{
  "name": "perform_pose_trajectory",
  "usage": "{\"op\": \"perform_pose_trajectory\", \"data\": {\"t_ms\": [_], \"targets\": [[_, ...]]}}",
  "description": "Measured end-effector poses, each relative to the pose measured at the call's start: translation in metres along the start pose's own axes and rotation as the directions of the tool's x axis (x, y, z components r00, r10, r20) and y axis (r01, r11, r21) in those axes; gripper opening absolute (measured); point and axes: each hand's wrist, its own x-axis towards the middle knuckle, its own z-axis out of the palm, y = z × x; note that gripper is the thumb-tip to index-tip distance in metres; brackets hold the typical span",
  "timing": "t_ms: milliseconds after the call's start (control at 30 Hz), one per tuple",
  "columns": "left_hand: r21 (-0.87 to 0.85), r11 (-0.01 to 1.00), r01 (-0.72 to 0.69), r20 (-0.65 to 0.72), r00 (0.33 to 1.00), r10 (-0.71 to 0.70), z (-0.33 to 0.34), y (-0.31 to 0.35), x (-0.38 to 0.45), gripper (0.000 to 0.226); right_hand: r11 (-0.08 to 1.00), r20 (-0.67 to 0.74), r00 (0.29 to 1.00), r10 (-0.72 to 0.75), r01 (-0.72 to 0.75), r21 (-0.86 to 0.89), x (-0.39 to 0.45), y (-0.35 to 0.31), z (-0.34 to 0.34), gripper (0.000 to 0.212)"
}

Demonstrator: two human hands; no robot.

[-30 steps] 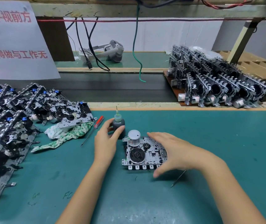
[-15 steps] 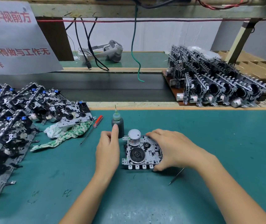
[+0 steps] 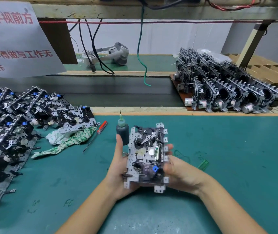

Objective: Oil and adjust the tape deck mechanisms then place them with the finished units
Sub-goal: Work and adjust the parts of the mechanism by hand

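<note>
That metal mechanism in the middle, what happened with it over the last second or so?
The tape deck mechanism was lying flat on the green mat with its motor side up. Now the left hand and right hand grip its edges, lifted and turned over, blue part showing. The left hand let go of the oil bottle, which stands where it was. The screwdriver, rag and stacked units stayed put.

paper sign [image 3: 15, 39] | red text: 立平视前方 / 不得做与工作无 / 动作
</note>
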Motion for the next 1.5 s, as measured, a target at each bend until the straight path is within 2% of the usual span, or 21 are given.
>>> {"op": "perform_pose_trajectory", "data": {"t_ms": [67, 167, 267, 333, 433, 500, 567, 633, 700, 833, 900, 1000, 1100, 1167, 1300, 1500], "targets": [[-0.072, 0.997, -0.028, 0.043, 0.999, 0.032, 0.000, 0.002, -0.003, 0.101, 0.987, -0.132, 0.991, 0.003, -0.024, -0.156, -0.002, -0.004, -0.003, 0.074], [-0.140, 0.988, -0.066, 0.009, 0.998, 0.068, -0.003, 0.003, -0.006, 0.090, 0.909, -0.347, 0.931, -0.111, -0.045, -0.413, -0.011, -0.016, -0.012, 0.025], [-0.158, 0.984, -0.079, -0.064, 0.996, 0.070, -0.008, 0.000, -0.005, 0.080, 0.667, -0.451, 0.853, -0.261, -0.179, -0.724, -0.028, -0.023, -0.023, 0.003], [-0.148, 0.986, -0.072, -0.111, 0.992, 0.056, -0.011, -0.003, -0.003, 0.074, 0.510, -0.398, 0.877, -0.269, -0.221, -0.831, -0.043, -0.023, -0.029, 0.012], [-0.150, 0.988, -0.036, -0.160, 0.987, 0.012, -0.015, -0.006, -0.001, 0.066, 0.301, -0.297, 0.950, -0.091, -0.259, -0.918, -0.060, -0.019, -0.034, 0.022], [-0.155, 0.988, -0.022, -0.182, 0.983, -0.007, -0.016, -0.007, 0.001, 0.064, 0.177, -0.294, 0.956, -0.017, -0.287, -0.942, -0.063, -0.014, -0.036, 0.022], [-0.152, 0.988, -0.009, -0.194, 0.981, -0.021, -0.018, -0.008, 0.001, 0.063, 0.092, -0.304, 0.953, -0.010, -0.301, -0.949, -0.060, -0.009, -0.038, 0.015], [-0.154, 0.988, -0.001, -0.209, 0.977, -0.031, -0.020, -0.008, 0.001, 0.064, 0.061, -0.295, 0.955, -0.003, -0.295, -0.954, -0.054, -0.008, -0.039, 0.009], [-0.166, 0.986, 0.003, -0.219, 0.975, -0.040, -0.022, -0.008, 0.000, 0.066, 0.122, -0.276, 0.961, 0.013, -0.276, -0.954, -0.050, -0.011, -0.040, 0.011], [-0.182, 0.983, 0.013, -0.238, 0.970, -0.057, -0.022, -0.009, -0.001, 0.066, 0.601, -0.181, 0.983, -0.037, -0.123, -0.790, -0.042, -0.021, -0.036, 0.012], [-0.198, 0.980, 0.014, -0.241, 0.968, -0.062, -0.022, -0.009, -0.002, 0.061, 0.726, -0.163, 0.983, -0.080, -0.055, -0.686, -0.035, -0.022, -0.032, 0.010], [-0.223, 0.975, 0.009, -0.263, 0.962, -0.069, -0.023, -0.010, -0.002, 0.056, 0.778, -0.240, 0.966, -0.100, -0.075, -0.624, -0.022, -0.019, -0.029, 0.015], [-0.225, 0.974, 0.019, -0.259, 0.963, -0.079, -0.023, -0.010, -0.003, 0.056, 0.824, -0.310, 0.950, -0.038, -0.146, -0.547, -0.016, -0.014, -0.024, 0.037], [-0.217, 0.976, 0.031, -0.252, 0.964, -0.087, -0.024, -0.011, -0.002, 0.057, 0.857, -0.314, 0.949, 0.017, -0.175, -0.485, -0.015, -0.013, -0.020, 0.044], [-0.185, 0.982, 0.048, -0.248, 0.964, -0.094, -0.025, -0.010, -0.001, 0.065, 0.849, -0.309, 0.944, 0.116, -0.255, -0.462, -0.016, -0.014, -0.015, 0.046], [-0.172, 0.984, 0.051, -0.252, 0.963, -0.093, -0.026, -0.011, 0.001, 0.069, 0.837, -0.333, 0.929, 0.161, -0.307, -0.453, -0.013, -0.011, -0.009, 0.048]]}}
